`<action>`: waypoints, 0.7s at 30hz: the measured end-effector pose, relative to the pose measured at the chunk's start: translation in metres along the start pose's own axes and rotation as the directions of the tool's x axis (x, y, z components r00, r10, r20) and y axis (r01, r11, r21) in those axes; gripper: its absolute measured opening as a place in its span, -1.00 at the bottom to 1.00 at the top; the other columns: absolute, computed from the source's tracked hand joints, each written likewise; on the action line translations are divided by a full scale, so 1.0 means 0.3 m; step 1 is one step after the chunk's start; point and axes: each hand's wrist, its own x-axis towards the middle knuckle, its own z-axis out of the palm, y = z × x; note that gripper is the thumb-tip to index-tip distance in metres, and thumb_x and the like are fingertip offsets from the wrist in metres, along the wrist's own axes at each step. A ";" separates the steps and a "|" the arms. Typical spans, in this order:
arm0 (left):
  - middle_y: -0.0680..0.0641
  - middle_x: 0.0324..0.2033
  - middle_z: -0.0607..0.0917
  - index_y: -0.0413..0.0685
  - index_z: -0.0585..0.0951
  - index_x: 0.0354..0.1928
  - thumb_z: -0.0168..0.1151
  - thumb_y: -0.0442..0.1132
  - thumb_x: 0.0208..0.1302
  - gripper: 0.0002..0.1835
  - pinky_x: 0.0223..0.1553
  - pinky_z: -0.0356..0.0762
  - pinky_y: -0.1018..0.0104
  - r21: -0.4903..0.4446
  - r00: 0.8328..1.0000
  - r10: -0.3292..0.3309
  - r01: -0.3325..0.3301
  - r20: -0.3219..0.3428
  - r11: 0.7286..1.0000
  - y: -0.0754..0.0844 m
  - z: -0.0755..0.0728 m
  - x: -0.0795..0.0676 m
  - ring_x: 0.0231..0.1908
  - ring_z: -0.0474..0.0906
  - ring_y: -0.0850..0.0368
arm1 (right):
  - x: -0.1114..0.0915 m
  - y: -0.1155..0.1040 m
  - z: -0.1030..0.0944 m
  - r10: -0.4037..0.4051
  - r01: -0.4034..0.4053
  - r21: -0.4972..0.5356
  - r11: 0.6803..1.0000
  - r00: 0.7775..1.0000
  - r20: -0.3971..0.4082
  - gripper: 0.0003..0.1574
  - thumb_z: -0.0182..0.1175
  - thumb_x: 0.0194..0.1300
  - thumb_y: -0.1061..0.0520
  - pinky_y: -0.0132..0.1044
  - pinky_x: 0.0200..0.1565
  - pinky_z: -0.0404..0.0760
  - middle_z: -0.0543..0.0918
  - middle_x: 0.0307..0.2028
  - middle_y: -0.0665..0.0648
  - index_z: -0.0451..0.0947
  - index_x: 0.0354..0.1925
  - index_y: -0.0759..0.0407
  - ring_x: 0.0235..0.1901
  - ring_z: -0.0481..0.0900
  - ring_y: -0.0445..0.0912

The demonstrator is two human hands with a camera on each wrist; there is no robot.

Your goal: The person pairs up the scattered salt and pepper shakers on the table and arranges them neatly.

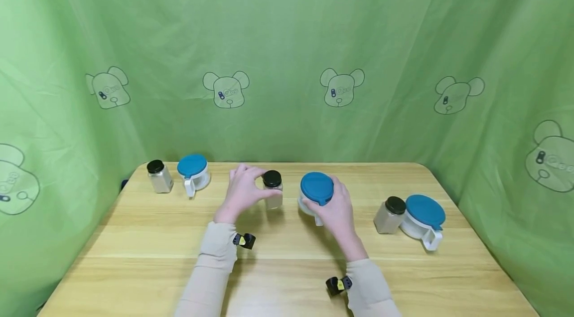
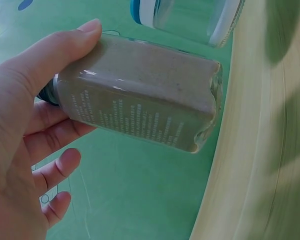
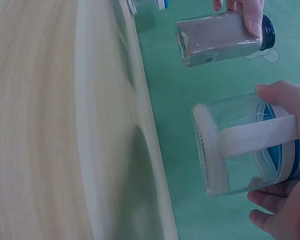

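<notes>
My left hand grips a square glass spice jar by its upper end, thumb on one side and fingers on the other. The jar has a black cap and is filled with greyish-brown powder; white print runs along one face. To the right, my right hand holds a clear glass seasoning pot around its blue lid. This pot has a white handle and a white base, with little visible inside. Both containers are raised above the wooden table, their shadows falling below them.
At the back left stand another black-capped jar and a blue-lidded pot. On the right, a third jar stands close beside a larger-looking blue-lidded pot. A green curtain hangs behind the wooden table.
</notes>
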 end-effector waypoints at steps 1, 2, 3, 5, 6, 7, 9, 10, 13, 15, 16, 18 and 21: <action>0.01 -0.05 0.74 0.03 0.69 -0.01 0.53 0.26 -0.20 -0.30 0.12 0.16 0.05 -0.004 1.000 -0.001 0.001 0.006 1.000 0.003 0.003 0.001 0.02 0.41 0.06 | -0.001 0.003 -0.004 0.000 0.000 0.000 1.000 1.000 -0.006 0.25 0.49 -0.07 -0.27 0.24 0.19 0.43 0.38 0.27 0.31 0.14 0.40 0.18 0.24 0.39 0.23; 0.01 -0.05 0.74 0.03 0.69 0.00 0.53 0.27 -0.20 -0.30 0.13 0.16 0.04 -0.008 1.000 -0.002 0.002 0.013 1.000 0.007 0.006 0.001 0.02 0.41 0.07 | -0.001 0.007 -0.007 0.001 -0.001 -0.001 1.000 1.000 -0.014 0.25 0.50 -0.07 -0.26 0.24 0.19 0.44 0.38 0.27 0.31 0.14 0.40 0.19 0.24 0.40 0.24; 0.01 -0.05 0.74 0.03 0.69 0.00 0.53 0.26 -0.20 -0.30 0.14 0.16 0.03 -0.014 1.000 0.001 0.000 0.017 1.000 0.011 0.008 0.003 0.03 0.41 0.06 | -0.001 0.011 -0.011 -0.001 0.001 -0.005 1.000 1.000 -0.020 0.25 0.50 -0.08 -0.27 0.24 0.19 0.44 0.38 0.27 0.31 0.14 0.40 0.19 0.24 0.40 0.24; 0.01 -0.05 0.74 0.03 0.69 0.00 0.54 0.25 -0.20 -0.30 0.15 0.17 0.02 -0.027 1.000 0.004 -0.003 0.022 1.000 0.018 0.014 0.005 0.03 0.41 0.06 | 0.000 0.018 -0.019 -0.005 0.005 -0.011 1.000 1.000 -0.030 0.26 0.50 -0.08 -0.26 0.25 0.18 0.44 0.38 0.28 0.32 0.14 0.40 0.20 0.25 0.40 0.24; 0.01 -0.05 0.74 0.02 0.69 0.00 0.54 0.24 -0.19 -0.30 0.15 0.17 0.02 -0.033 1.000 0.006 -0.005 0.024 0.999 0.022 0.016 0.006 0.03 0.41 0.06 | -0.001 0.021 -0.022 -0.007 0.006 -0.013 1.000 0.999 -0.034 0.25 0.50 -0.08 -0.26 0.25 0.18 0.44 0.38 0.28 0.32 0.15 0.40 0.20 0.25 0.39 0.24; 0.00 -0.05 0.74 0.02 0.69 0.00 0.54 0.23 -0.19 -0.30 0.14 0.17 0.01 -0.040 1.000 0.010 -0.009 0.024 0.999 0.027 0.019 0.008 0.03 0.41 0.06 | 0.000 0.025 -0.026 -0.009 0.009 -0.017 1.000 0.999 -0.036 0.25 0.50 -0.08 -0.26 0.25 0.18 0.44 0.38 0.28 0.32 0.15 0.40 0.21 0.25 0.39 0.24; 0.01 -0.05 0.74 0.02 0.69 0.01 0.54 0.24 -0.20 -0.29 0.13 0.18 0.02 -0.048 1.000 0.014 -0.013 0.026 0.999 0.035 0.026 0.013 0.03 0.42 0.07 | 0.000 0.030 -0.035 -0.010 0.010 -0.020 1.000 0.999 -0.039 0.25 0.50 -0.07 -0.25 0.25 0.19 0.43 0.37 0.27 0.32 0.14 0.40 0.21 0.25 0.38 0.24; 0.01 -0.05 0.74 0.02 0.68 0.02 0.53 0.26 -0.20 -0.28 0.12 0.18 0.03 -0.049 1.000 0.015 -0.014 0.028 0.999 0.039 0.030 0.015 0.03 0.41 0.08 | -0.001 0.031 -0.040 -0.009 0.009 -0.019 1.000 0.999 -0.040 0.24 0.50 -0.07 -0.25 0.25 0.19 0.43 0.37 0.27 0.32 0.14 0.40 0.21 0.25 0.38 0.24; 0.01 -0.05 0.74 0.02 0.69 0.02 0.54 0.26 -0.21 -0.28 0.10 0.18 0.04 -0.065 0.999 0.017 -0.015 0.028 0.998 0.051 0.041 0.019 0.01 0.41 0.08 | -0.004 0.037 -0.053 -0.001 0.001 -0.020 1.000 0.999 -0.035 0.25 0.50 -0.07 -0.24 0.26 0.19 0.41 0.36 0.28 0.32 0.13 0.41 0.20 0.26 0.36 0.23; 0.01 -0.05 0.74 0.01 0.69 0.01 0.54 0.25 -0.21 -0.28 0.09 0.18 0.04 -0.071 1.000 0.015 -0.013 0.027 0.997 0.058 0.049 0.019 0.00 0.41 0.09 | -0.006 0.041 -0.059 0.004 -0.005 -0.018 1.000 1.000 -0.030 0.26 0.50 -0.06 -0.24 0.27 0.20 0.41 0.35 0.28 0.32 0.11 0.42 0.19 0.27 0.35 0.24; 0.01 -0.06 0.74 0.01 0.69 0.01 0.54 0.25 -0.20 -0.29 0.09 0.18 0.05 -0.074 1.000 0.015 -0.013 0.026 0.997 0.061 0.053 0.019 0.00 0.41 0.09 | -0.007 0.043 -0.062 0.006 -0.007 -0.019 1.000 1.000 -0.027 0.26 0.49 -0.06 -0.25 0.27 0.20 0.40 0.35 0.29 0.32 0.11 0.42 0.19 0.27 0.35 0.24; 0.01 -0.05 0.74 0.02 0.69 0.01 0.54 0.24 -0.20 -0.30 0.08 0.18 0.05 -0.081 0.999 0.016 -0.013 0.030 0.997 0.068 0.061 0.018 -0.02 0.41 0.11 | -0.011 0.048 -0.066 0.010 -0.011 -0.023 1.000 1.000 -0.024 0.27 0.49 -0.05 -0.26 0.28 0.20 0.39 0.34 0.30 0.33 0.10 0.43 0.20 0.28 0.34 0.24; 0.02 -0.04 0.74 0.03 0.69 0.00 0.54 0.23 -0.19 -0.31 0.06 0.19 0.07 -0.094 0.999 0.020 -0.016 0.036 0.995 0.079 0.071 0.014 -0.05 0.40 0.12 | -0.017 0.059 -0.070 0.014 -0.015 -0.027 1.000 0.999 -0.029 0.27 0.49 -0.06 -0.26 0.27 0.21 0.40 0.35 0.29 0.33 0.11 0.42 0.20 0.28 0.34 0.24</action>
